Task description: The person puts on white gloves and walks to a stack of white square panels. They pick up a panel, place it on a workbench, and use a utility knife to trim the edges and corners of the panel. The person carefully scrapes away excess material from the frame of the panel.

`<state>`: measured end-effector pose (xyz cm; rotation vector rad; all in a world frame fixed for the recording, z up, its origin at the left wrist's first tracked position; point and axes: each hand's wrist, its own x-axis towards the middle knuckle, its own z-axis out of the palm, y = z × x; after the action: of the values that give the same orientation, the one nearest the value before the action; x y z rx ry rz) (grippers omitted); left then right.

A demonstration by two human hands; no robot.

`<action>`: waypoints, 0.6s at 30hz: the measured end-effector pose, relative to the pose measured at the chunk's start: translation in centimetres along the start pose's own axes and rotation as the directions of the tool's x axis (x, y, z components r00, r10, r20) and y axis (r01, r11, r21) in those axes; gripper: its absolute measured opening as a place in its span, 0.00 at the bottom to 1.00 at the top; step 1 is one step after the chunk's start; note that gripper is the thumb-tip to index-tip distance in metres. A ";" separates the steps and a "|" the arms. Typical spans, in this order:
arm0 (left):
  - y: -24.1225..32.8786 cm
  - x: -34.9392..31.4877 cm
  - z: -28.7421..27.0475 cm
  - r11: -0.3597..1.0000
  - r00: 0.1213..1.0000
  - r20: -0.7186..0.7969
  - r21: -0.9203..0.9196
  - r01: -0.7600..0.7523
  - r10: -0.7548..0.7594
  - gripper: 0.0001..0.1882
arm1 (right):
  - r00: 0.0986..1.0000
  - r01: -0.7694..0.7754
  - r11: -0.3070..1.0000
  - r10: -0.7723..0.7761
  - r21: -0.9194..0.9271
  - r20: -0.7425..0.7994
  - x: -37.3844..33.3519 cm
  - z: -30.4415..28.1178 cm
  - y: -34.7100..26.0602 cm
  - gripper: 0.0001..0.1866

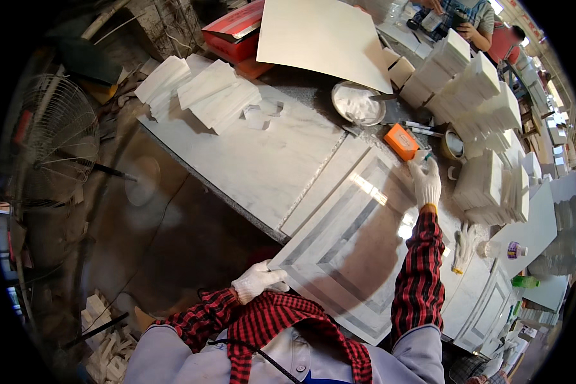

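Observation:
A polished marble panel with grey inlaid stripes and a brown middle lies in front of me on the work table. My left hand, in a white knit glove, is closed on the panel's near left corner. Past the panel's far right edge reaches my gloved right hand, beside an orange box. Its fingers are drawn together around something small with a bit of teal showing; the fingers mostly hide it.
A white bowl of pale paste with a blade across its rim stands beyond. Stacks of white tiles line the right; more tile pieces lie far left. A glove and a clear bottle lie right. A wire fan stands left.

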<state>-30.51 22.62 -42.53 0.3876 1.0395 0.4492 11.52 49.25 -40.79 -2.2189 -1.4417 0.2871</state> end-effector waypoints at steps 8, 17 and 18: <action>1.9 1.8 0.8 0.998 0.998 -0.065 -0.063 -0.015 0.011 0.21 | 0.994 -0.023 0.974 0.047 0.224 -0.100 3.0 3.0 -0.3 0.27; 3.4 3.2 2.0 0.995 0.980 -0.197 -0.100 0.018 -0.037 0.15 | 0.998 0.031 0.994 -0.025 0.107 -0.056 6.9 -2.6 7.5 0.22; 3.5 3.5 2.2 0.996 0.981 -0.189 -0.087 0.018 -0.034 0.15 | 0.997 0.057 0.997 -0.054 0.053 -0.051 7.6 -2.9 9.9 0.20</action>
<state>-27.71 27.16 -42.32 0.2581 1.2058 0.5129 23.91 52.02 -42.56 -2.1238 -1.4497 0.2481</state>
